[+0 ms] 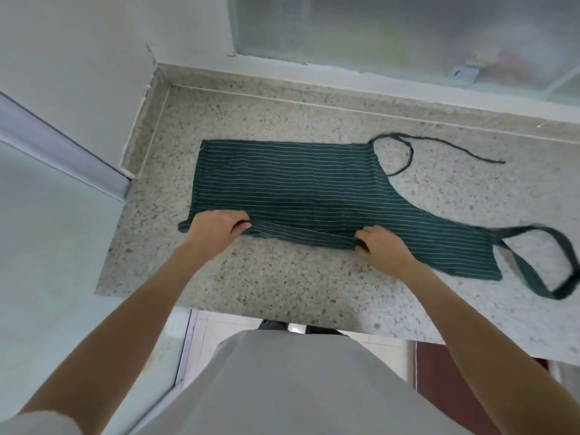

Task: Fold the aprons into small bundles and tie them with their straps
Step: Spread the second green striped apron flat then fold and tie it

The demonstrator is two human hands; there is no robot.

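Dark green pinstriped apron [288, 180] lying flat, near edge pinched by hands [216, 229]

I am seeing both of my arms bare from the hands down to above the elbows. The left hand [216, 229] and right hand [381, 246] are wearing no gloves, rings or watch. A pale short sleeve [34, 423] is showing in the lower left corner, and a light grey-beige garment [292, 387] is filling the bottom centre.
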